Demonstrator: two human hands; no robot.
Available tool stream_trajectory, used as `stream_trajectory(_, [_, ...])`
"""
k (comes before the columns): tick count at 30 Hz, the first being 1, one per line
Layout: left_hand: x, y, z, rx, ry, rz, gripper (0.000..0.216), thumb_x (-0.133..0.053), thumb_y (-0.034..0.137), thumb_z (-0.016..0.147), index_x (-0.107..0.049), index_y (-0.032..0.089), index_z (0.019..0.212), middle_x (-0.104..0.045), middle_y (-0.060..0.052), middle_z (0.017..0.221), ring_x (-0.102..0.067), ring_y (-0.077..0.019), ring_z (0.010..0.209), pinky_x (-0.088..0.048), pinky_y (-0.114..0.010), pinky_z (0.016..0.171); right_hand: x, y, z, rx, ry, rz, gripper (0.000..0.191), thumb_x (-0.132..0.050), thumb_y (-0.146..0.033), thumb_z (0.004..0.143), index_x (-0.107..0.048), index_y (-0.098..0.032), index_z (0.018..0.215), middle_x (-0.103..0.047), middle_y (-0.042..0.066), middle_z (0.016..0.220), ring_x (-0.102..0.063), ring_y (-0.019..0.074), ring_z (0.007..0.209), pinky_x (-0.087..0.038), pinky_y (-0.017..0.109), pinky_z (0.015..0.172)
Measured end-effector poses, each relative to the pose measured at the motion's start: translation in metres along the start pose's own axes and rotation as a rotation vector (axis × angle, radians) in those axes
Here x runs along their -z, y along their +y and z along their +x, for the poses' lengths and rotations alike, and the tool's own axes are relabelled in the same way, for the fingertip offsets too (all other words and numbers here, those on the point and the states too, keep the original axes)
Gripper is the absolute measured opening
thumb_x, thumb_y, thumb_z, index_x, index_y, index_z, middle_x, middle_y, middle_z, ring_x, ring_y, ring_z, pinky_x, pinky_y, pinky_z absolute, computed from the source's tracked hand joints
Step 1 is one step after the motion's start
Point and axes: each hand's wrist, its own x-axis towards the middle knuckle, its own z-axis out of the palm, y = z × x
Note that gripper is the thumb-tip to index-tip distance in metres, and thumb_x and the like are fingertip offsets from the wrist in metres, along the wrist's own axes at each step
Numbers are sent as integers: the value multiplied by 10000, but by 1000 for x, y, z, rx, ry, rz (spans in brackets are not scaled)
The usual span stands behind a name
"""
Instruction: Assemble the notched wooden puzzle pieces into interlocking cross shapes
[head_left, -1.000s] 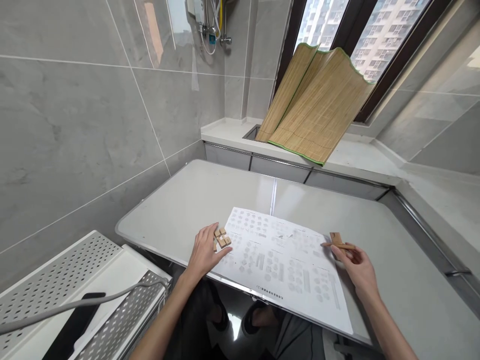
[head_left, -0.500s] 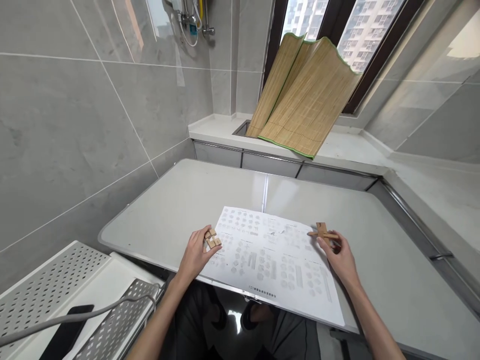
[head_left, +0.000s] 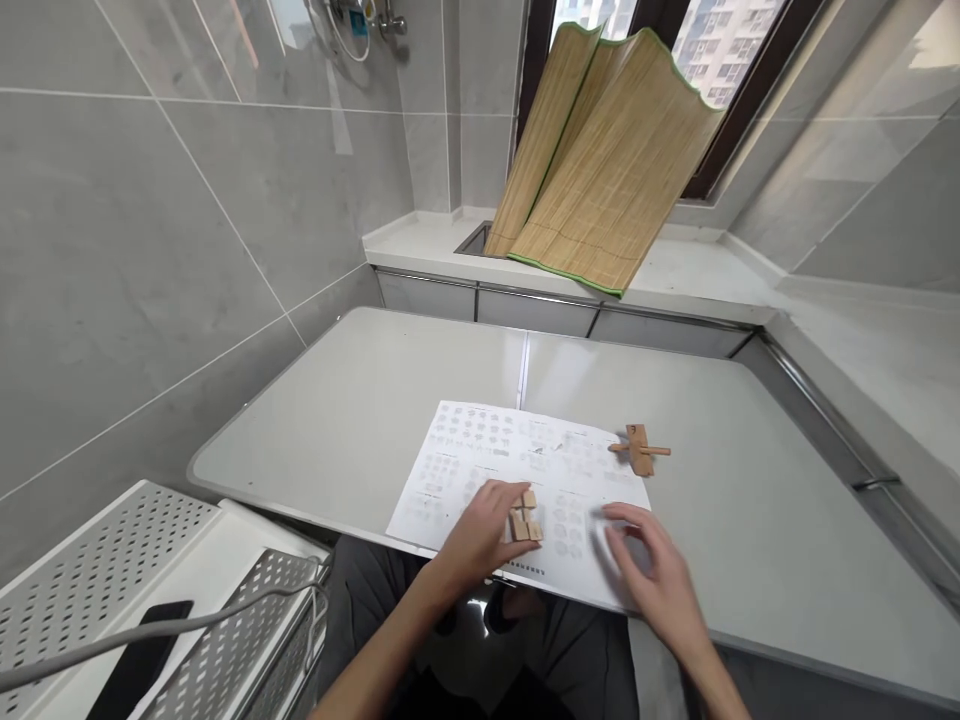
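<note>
Two wooden pieces are now apart: the left hand has carried the block cluster to the middle of the instruction sheet and its fingers pinch it there, while the right hand has let go of the cross-shaped piece, which lies on the table near the sheet's far right corner; this hand hovers with loose, empty fingers beside the cluster.
</note>
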Motion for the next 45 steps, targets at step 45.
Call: stream_trajectory(45, [14, 16, -2, 407, -126, -1053, 551, -625, 526, 1010, -559, 187, 1439, -690, -122, 1166, -701, -218, 951, -508, -324, 804, -40, -26, -6, -187, -109, 297, 448, -628, -577, 975, -771, -228, 1217, -803, 96, 1054, -748, 265, 967, -601, 354, 886])
